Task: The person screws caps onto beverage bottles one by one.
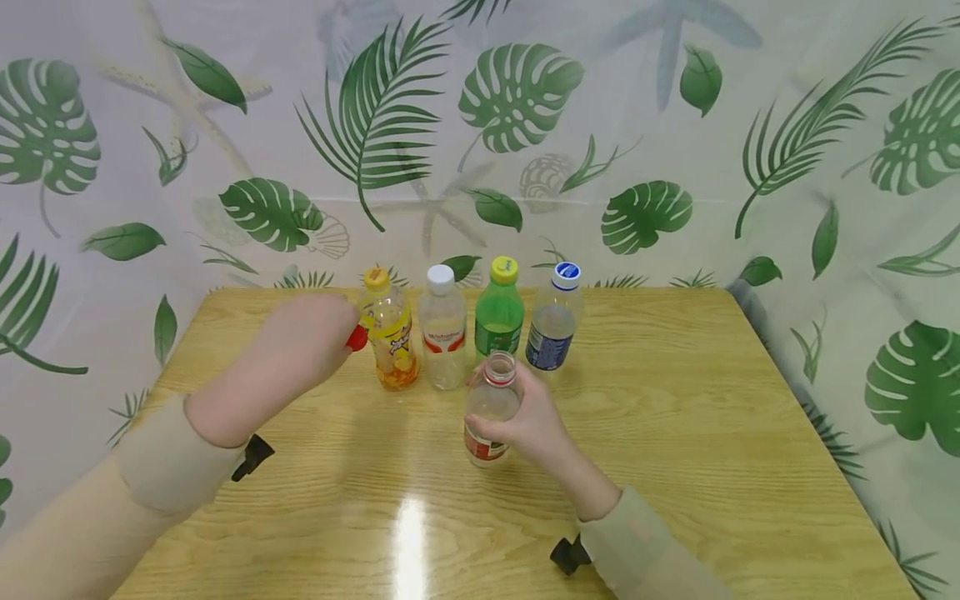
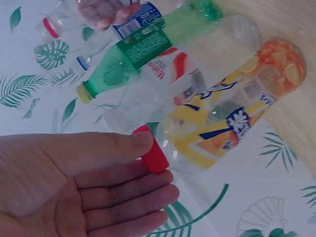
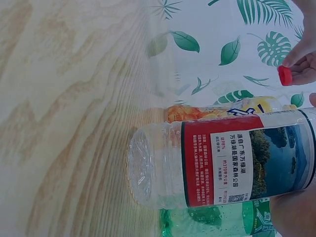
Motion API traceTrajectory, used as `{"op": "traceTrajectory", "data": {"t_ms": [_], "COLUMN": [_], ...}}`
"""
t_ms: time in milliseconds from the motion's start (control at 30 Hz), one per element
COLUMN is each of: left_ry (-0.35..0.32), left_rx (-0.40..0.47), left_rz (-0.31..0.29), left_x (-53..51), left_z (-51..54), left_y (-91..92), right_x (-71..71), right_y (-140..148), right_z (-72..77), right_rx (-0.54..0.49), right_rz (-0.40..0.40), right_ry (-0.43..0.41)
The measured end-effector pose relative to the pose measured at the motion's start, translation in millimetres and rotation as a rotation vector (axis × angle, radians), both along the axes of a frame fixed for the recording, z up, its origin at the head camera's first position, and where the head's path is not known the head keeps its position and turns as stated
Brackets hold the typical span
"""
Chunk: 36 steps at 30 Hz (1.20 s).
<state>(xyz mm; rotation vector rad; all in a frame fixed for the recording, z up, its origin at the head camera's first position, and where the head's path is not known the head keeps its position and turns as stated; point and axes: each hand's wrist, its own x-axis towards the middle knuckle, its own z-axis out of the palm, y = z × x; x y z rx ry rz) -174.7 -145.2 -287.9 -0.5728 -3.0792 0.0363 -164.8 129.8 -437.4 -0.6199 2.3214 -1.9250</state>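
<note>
Between thumb and fingers, my left hand [image 1: 300,342] pinches a red bottle cap [image 2: 154,153], held in the air just left of a yellow-capped bottle with an orange-fruit label [image 1: 392,337]. My right hand [image 1: 536,417] is wrapped around a clear plastic bottle [image 3: 222,165] with a red and picture label. That bottle stands upright on the table, its mouth uncovered and a red ring at the neck. Behind it are a white-capped clear bottle [image 1: 444,333] and a green bottle [image 1: 498,315] with a yellow cap. A blue-labelled bottle [image 1: 552,329] with a blue-and-white cap stands at the row's right end.
The wooden table [image 1: 675,433] bears the bottles near its back edge. A leaf-patterned cloth [image 1: 645,133] hangs behind and along both sides. A black strap fitting [image 1: 253,457] sits at the left wrist, and another [image 1: 570,555] at the right.
</note>
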Motion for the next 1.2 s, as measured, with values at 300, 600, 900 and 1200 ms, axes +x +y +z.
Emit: {"op": "traceTrajectory", "data": {"t_ms": [300, 600, 900, 1200], "left_ry": [0.046, 0.216, 0.290, 0.232], "left_rx": [0.005, 0.009, 0.025, -0.038], "left_rz": [-0.037, -0.185, -0.333, -0.376], "left_x": [7.0, 11.7, 12.0, 16.0], "left_z": [22.3, 33.6, 42.1, 45.8], "left_y": [24.2, 57.4, 88.0, 108.3], "right_x": [0.6, 0.5, 1.2, 0.0], "right_y": [-0.6, -0.6, -0.2, 0.6], "right_z": [2.5, 3.7, 2.8, 3.0], "right_rx": [0.001, 0.009, 0.004, 0.024], "right_rz": [-0.002, -0.003, -0.009, -0.017], "right_ry": [-0.024, -0.017, -0.021, -0.056]}}
